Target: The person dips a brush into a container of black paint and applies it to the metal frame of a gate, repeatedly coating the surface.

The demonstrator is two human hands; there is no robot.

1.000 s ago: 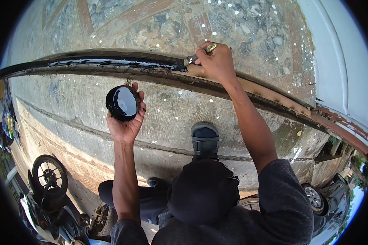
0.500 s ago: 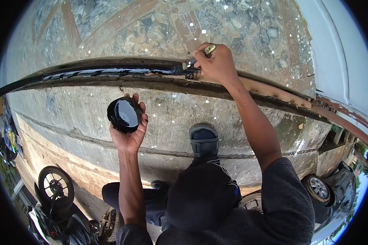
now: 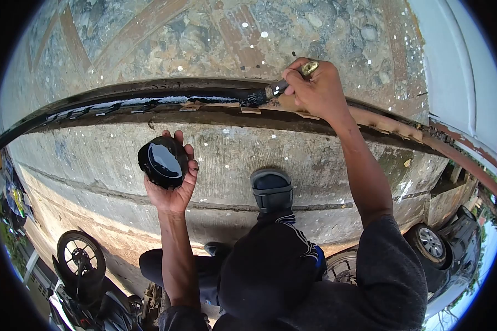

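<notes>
My left hand [image 3: 178,187] is wrapped around a small black cup of paint [image 3: 163,162], its glossy black surface showing from above. Dark smudges mark the fingertips. In my right hand [image 3: 316,88] is a paintbrush [image 3: 280,88], held by its dark handle with a brassy end. The black-coated bristles touch a long metal rail [image 3: 364,119] that runs across the view. Left of the brush the rail is wet, shiny black; to the right it is brownish and bare, with small notched tabs along its lower edge.
A stone-patterned surface [image 3: 226,41] spattered with white drops lies beyond the rail. Concrete pavement [image 3: 226,160] is on the near side, with my sandalled foot [image 3: 271,189] on it. A motorcycle wheel [image 3: 81,255] is at lower left, a dark car [image 3: 453,248] at lower right, a white panel [image 3: 458,71] at upper right.
My right hand and the brush have moved right along the rail, the bristles now lower on it. The left hand with the cup has shifted slightly left in view.
</notes>
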